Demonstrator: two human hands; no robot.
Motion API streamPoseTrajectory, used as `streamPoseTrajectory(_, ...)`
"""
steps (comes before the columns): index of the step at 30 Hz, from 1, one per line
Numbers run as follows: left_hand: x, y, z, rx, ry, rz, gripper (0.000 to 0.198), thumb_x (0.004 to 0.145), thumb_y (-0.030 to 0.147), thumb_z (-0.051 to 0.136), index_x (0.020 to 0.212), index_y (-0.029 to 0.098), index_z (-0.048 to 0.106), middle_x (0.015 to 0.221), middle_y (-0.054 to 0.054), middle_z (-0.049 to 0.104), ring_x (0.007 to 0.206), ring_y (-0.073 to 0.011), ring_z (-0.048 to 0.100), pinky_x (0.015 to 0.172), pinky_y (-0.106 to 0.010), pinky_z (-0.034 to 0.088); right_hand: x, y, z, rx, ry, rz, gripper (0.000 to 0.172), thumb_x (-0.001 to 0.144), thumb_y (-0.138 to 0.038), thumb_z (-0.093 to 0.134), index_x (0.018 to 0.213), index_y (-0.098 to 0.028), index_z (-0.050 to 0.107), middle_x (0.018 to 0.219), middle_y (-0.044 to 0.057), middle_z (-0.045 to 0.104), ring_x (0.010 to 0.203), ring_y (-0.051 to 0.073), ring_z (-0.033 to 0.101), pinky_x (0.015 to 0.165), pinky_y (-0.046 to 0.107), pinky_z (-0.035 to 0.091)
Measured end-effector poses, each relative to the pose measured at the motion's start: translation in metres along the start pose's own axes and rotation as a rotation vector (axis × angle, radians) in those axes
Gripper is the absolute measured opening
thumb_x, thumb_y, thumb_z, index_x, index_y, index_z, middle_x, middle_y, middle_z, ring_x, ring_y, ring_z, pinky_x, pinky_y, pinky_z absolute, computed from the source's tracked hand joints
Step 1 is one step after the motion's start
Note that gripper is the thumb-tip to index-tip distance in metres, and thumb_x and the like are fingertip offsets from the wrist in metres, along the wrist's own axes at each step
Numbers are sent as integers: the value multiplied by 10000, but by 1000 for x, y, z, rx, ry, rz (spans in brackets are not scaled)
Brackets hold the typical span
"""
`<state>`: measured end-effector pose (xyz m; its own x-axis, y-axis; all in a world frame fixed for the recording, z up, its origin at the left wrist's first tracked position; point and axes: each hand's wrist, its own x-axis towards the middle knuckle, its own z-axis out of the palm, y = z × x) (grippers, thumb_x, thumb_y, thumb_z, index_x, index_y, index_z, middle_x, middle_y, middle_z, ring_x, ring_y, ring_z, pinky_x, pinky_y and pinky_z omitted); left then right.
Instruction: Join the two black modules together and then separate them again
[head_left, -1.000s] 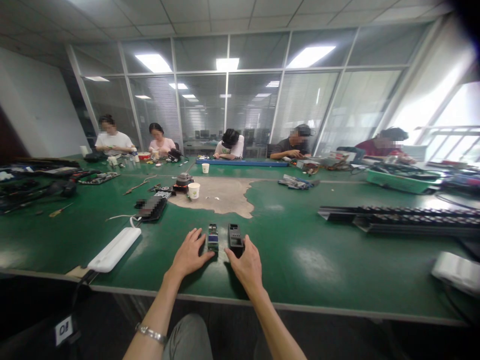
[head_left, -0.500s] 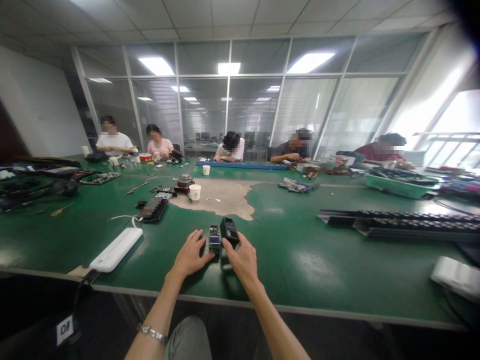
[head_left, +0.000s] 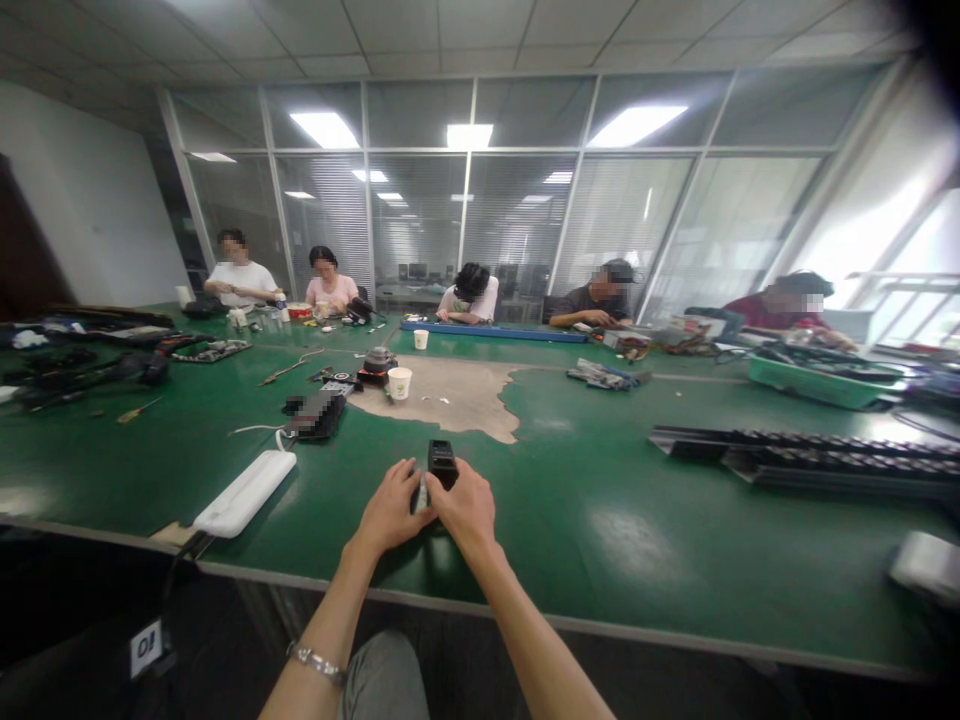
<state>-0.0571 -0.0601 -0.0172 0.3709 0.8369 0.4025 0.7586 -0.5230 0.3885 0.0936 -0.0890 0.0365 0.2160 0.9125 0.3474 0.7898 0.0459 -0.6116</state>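
Pinching a black boxy casing (head_left: 441, 456): right fingers (head_left: 463, 475); curled left fingers (head_left: 398, 480), hold unclear, should steady thin grey module (head_left: 422, 496), 7 o'clock.

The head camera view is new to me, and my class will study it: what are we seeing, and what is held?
There is no machine here: a person works bare-handed, seen from a camera worn on their head, looking forward and down. The right hand holds a black rectangular casing. The left hand is close beside it, next to a narrow pale-green piece, partly hidden; I cannot tell whether it is gripped. On the green table lie a white oblong box to the left and long black metal rails to the right; a white paper cup stands farther off. Five other people are across the table.
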Motion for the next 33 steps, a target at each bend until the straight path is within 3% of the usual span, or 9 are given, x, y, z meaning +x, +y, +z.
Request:
streamPoseTrajectory(6,1,-7,7,11,2,6,809,746,366,634,1440,86,329,1504,-186,338,1405,-322,283,1157,-494,290,-15,7,11,-44,8,-27,430,803,-437,589,1156,-192,575,966,103,693,918,257,641,763,316,428)
streamPoseTrajectory(11,1,-10,11,17,5,24,845,741,303,586,1477,82,236,1526,-176,299,1420,-315,255,1166,-499,279,-19,17,21,-4,27,-49,620,783,-436,616,1309,-133,486,1167,156,639,1102,295,582,903,358,419)
streamPoseTrajectory(17,2,-12,12,35,13,32,754,730,254,580,1432,100,352,1506,-160,343,1411,-317,270,1162,-496,287,-19,25,31,20,77,-93,641,763,-446,641,1291,-109,504,1197,177,620,1153,308,547,964,374,389)
streamPoseTrajectory(24,3,-10,11,28,28,50,685,749,297,637,1385,141,435,1461,-148,417,1384,-313,322,1138,-505,317,-17,17,22,130,91,-124,283,817,-391,583,1024,-200,616,949,73,675,969,235,609,835,313,422)
streamPoseTrajectory(28,4,-9,10,12,5,13,679,787,461,667,1363,159,474,1451,-147,432,1384,-319,318,1138,-507,304,-7,16,4,231,172,-186,371,844,-432,551,1130,-198,595,1040,77,667,993,223,599,863,311,418)
streamPoseTrajectory(33,4,-3,3,13,-61,-2,621,829,568,624,1336,224,527,1474,-119,411,1399,-325,289,1135,-497,291,-2,45,-12,169,222,-81,438,834,-434,556,1196,-188,573,1079,90,661,1021,240,591,887,330,409)
